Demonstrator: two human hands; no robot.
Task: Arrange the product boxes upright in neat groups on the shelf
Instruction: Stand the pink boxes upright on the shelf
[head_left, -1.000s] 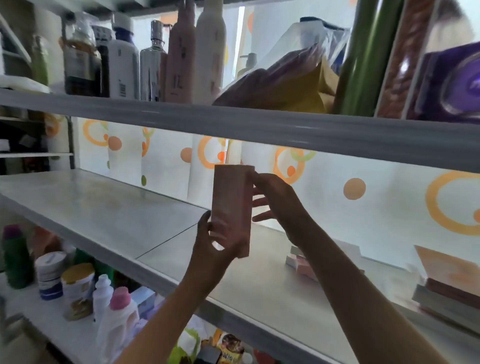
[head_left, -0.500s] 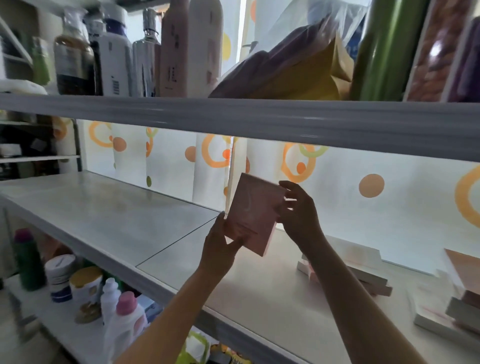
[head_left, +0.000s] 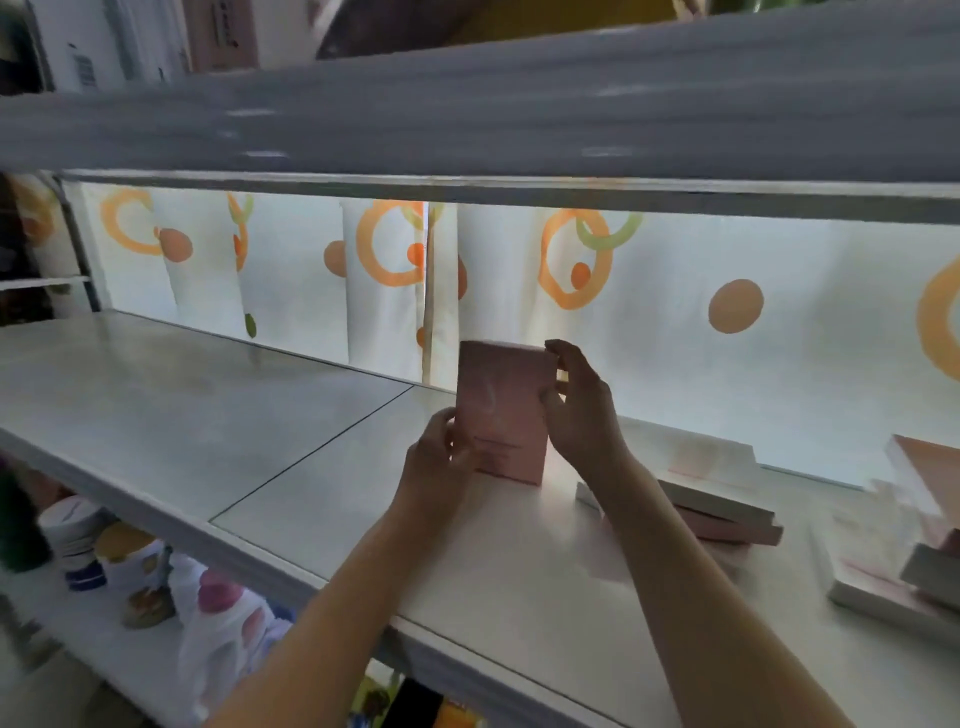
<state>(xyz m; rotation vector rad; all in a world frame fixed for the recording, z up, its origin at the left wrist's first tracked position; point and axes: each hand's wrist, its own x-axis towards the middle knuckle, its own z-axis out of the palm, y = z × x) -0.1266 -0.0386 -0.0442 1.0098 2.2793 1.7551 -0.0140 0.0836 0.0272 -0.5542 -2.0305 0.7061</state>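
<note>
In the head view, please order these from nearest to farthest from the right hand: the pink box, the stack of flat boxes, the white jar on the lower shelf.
1. pink box, held in its grip
2. stack of flat boxes, lying just right
3. white jar, far left, below

Matt pink cardboard box (head_left: 501, 410), smooth glossy shelf (head_left: 208, 415)

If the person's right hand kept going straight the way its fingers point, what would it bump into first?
The right hand already grips the upright pink box, so that box comes first. Past it, probably only bare shelf to the left, though depth is unclear.
</note>
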